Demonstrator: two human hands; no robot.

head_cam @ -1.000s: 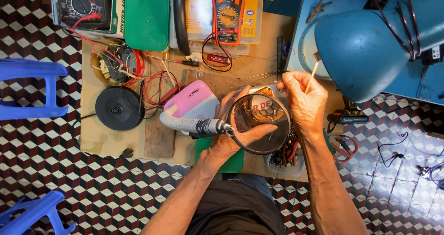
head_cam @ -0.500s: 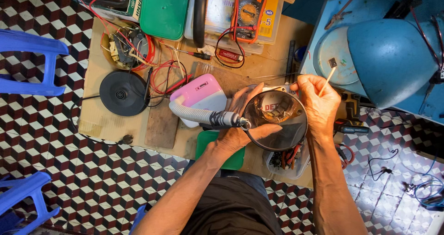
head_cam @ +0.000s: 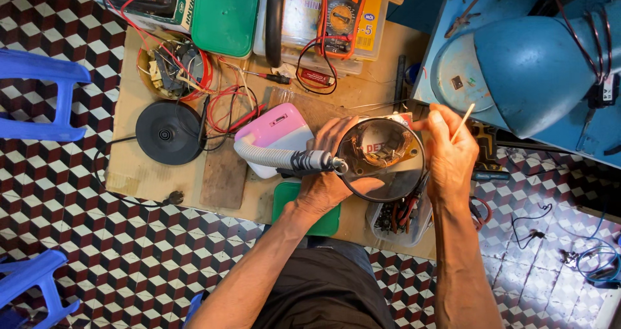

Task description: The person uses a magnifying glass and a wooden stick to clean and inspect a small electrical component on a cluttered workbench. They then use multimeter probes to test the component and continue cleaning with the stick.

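Steadiness matters here: your left hand cups a small part under the round magnifier lens, fingers curled closed on it, though what it is stays blurred. Your right hand pinches a thin stick; keep its tip centred under the glass. Cardboard bench top sits over checkered floor tiles, beside a blue desk lamp.
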